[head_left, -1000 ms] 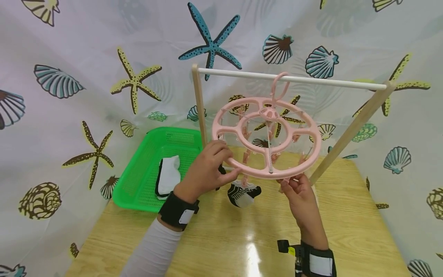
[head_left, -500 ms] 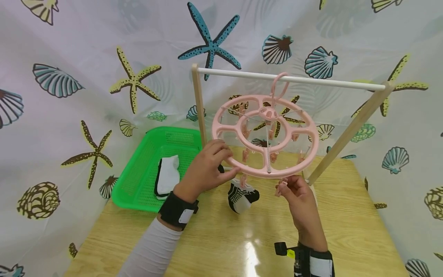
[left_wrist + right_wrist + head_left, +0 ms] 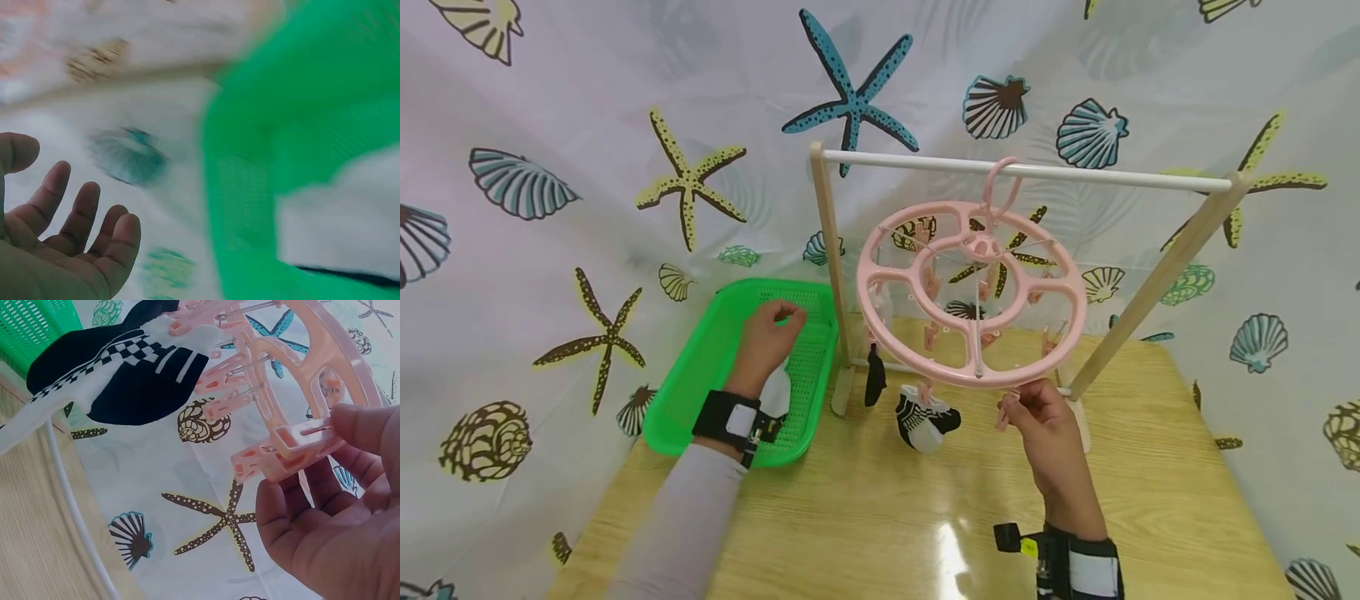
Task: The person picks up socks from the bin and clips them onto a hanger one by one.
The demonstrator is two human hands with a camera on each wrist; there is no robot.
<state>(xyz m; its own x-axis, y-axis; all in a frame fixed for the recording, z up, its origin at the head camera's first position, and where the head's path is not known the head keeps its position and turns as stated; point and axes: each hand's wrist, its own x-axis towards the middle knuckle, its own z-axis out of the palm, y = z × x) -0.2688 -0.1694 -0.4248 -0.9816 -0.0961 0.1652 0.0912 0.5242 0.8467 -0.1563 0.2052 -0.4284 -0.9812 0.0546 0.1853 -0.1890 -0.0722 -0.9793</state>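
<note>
A curtain [image 3: 617,67] printed with shells and starfish rises behind the counter [image 3: 1150,483]. On the wood-grained counter stands my rack [image 3: 1075,173], pale posts joined by a white bar. From that bar hangs the pink hanger [image 3: 981,245], a ring within a ring, its near rim tipped toward me. Left of the rack sits the green basket [image 3: 700,367].

My left grip [image 3: 767,337] is above the basket, holding nothing: the left wrist view shows the thumb apart from the fingers, which are spread and loosely bent. My right grip [image 3: 1047,425] is at the hanger's near right edge, thumb on one side and fingers bent in on the other, pinching a single peg.

Below my left grip, inside the basket, lies a white cloth [image 3: 777,392], partly hidden by my wrist. A patterned sock [image 3: 927,421], black and white, dangles under the hanger's near rim, clear of both my hands. Further left hangs a narrow dark piece [image 3: 875,379]. Smallest is the pink peg [image 3: 1007,411] between my right thumb and fingers, just below the rim; its far end sticks out past my fingertips.
</note>
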